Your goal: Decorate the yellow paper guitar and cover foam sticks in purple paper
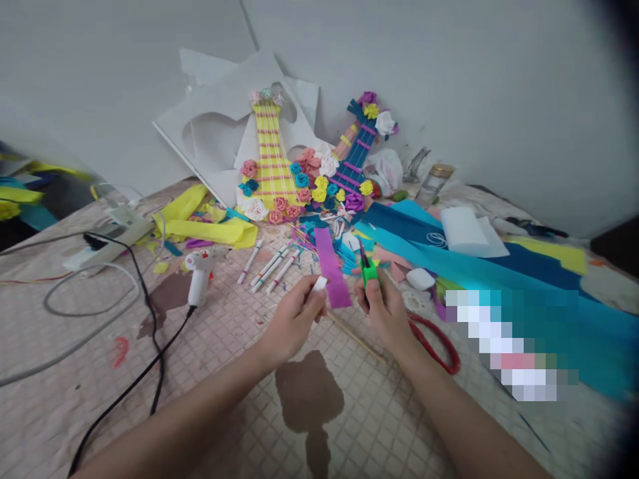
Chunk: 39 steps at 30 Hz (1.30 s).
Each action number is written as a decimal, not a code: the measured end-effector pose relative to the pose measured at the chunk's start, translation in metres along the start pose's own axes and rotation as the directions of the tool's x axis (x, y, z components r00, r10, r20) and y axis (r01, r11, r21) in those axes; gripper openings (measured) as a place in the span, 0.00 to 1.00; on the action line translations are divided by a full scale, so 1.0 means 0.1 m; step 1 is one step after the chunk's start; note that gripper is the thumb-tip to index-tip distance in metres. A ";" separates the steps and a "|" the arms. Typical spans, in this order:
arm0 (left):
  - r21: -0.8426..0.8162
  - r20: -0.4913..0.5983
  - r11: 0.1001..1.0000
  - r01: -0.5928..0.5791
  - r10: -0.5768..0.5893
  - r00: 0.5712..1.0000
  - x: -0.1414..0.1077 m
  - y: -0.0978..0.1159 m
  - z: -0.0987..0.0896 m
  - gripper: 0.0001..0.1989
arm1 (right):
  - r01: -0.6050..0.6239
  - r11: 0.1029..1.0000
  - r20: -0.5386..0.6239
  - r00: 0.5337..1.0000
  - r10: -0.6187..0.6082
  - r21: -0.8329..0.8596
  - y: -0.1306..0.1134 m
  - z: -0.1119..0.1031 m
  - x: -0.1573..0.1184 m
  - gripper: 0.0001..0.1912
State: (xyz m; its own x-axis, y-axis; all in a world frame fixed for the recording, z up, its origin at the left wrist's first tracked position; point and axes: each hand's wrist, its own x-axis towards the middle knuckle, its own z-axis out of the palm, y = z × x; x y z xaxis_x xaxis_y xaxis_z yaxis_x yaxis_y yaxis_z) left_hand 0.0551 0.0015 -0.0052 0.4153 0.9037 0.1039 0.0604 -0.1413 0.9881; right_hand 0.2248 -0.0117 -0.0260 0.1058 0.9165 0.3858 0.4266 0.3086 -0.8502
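Observation:
My left hand (298, 307) is closed, with a small white piece of paper (320, 285) pinched between thumb and fingers. My right hand (381, 307) grips a green-handled tool (369, 273) whose dark, narrow tip points away from me; its exact kind cannot be made out. Between and just beyond the hands, a purple crepe paper strip (330, 263) lies on the table. A thin wooden stick (355, 337) rests below it. Beside my right wrist lies a red loop-shaped handle (446, 342), partly hidden by the arm.
Yellow (269, 156) and blue (353, 159) paper guitars with paper flowers lean at the back. A white glue gun (200, 276) with a black cord stands left, near several markers (269, 269). Turquoise paper (474, 259) covers the right side, with a white roll (462, 229) on it.

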 end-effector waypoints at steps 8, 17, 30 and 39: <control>-0.147 -0.068 0.988 -0.043 0.033 0.997 -0.15 -0.06 -0.05 0.10 | 0.106 0.960 0.127 0.989 -0.075 -0.260 -0.20 0.06 -0.14 0.12; -0.045 -0.116 0.994 -0.104 0.098 0.988 -0.31 -0.14 -0.17 0.11 | 0.357 0.859 0.276 0.924 -0.266 -0.368 -0.33 0.08 -0.26 0.16; 0.025 -0.047 0.959 -0.281 0.282 0.958 -0.35 -0.14 -0.21 0.16 | 0.434 0.806 0.339 0.889 -0.309 -0.403 -0.38 0.02 -0.21 0.19; 0.105 0.035 0.935 -0.340 0.338 0.941 -0.33 -0.10 -0.24 0.18 | 0.456 0.767 0.336 0.883 -0.328 -0.451 -0.38 0.00 -0.22 0.21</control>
State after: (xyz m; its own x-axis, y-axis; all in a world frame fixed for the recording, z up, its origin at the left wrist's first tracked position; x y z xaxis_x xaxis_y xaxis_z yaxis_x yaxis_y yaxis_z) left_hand 0.0191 -0.0175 -0.0159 0.4425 0.7883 0.4276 0.0107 -0.4815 0.8764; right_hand 0.2061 -0.0432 -0.0023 -0.3481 0.7938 0.4987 0.7804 0.5402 -0.3150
